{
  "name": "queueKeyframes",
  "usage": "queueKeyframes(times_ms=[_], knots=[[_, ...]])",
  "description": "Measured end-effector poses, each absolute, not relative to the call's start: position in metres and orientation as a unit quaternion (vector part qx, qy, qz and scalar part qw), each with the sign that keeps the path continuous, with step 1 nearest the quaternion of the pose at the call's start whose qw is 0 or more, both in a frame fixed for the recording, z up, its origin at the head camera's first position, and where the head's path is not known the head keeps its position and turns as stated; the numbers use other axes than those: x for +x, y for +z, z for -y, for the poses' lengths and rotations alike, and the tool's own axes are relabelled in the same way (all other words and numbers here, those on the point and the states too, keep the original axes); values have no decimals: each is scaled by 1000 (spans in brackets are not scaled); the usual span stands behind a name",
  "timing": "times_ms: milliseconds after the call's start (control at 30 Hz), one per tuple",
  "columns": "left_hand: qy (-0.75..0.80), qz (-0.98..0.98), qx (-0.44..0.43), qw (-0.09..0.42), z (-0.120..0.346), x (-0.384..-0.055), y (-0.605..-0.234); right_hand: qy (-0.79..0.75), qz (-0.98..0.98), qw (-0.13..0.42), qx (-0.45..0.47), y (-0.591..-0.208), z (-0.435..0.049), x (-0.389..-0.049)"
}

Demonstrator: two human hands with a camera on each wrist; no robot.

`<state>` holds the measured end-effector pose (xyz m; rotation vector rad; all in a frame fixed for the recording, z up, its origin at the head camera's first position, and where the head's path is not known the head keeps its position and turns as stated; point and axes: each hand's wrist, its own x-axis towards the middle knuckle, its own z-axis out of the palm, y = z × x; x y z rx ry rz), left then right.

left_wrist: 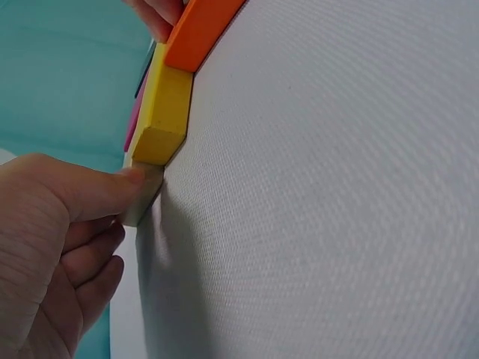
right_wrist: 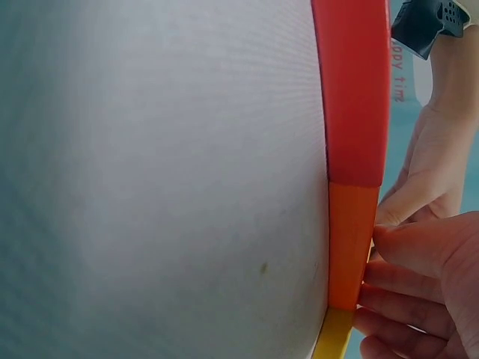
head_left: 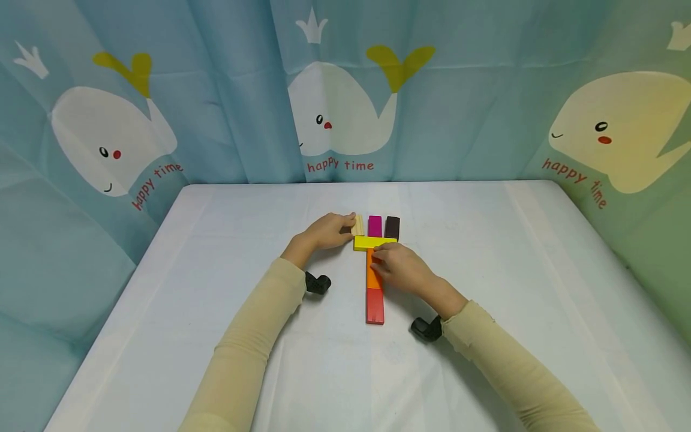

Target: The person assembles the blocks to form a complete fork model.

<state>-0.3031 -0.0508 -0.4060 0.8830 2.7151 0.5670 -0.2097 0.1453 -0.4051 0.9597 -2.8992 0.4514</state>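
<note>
My left hand [head_left: 330, 231] pinches a cream wooden block [head_left: 358, 225] between thumb and fingers, beside the left end of a yellow block [head_left: 372, 243]. In the left wrist view the thumb lies on the cream block [left_wrist: 147, 191] just past the yellow block's [left_wrist: 166, 112] end. My right hand [head_left: 405, 269] rests its fingertips on top of an orange block [head_left: 372, 277], close to the yellow one. A red block [head_left: 375, 306] continues the orange one toward the near side. Beyond the yellow block stand a magenta block [head_left: 375, 226] and a dark brown block [head_left: 392, 227].
A white cloth covers the table [head_left: 162, 312]. Behind it hangs a blue-green curtain [head_left: 232, 120] with printed whales. A black wrist device [head_left: 318, 283] sits under the left wrist, and another black device [head_left: 426, 329] under the right.
</note>
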Motion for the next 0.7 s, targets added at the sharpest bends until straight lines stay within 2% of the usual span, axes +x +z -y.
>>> queueKeyframes(times_ms=[700], knots=[[204, -926, 297, 111, 49, -303, -409, 148, 939, 23, 310, -403, -145, -210]])
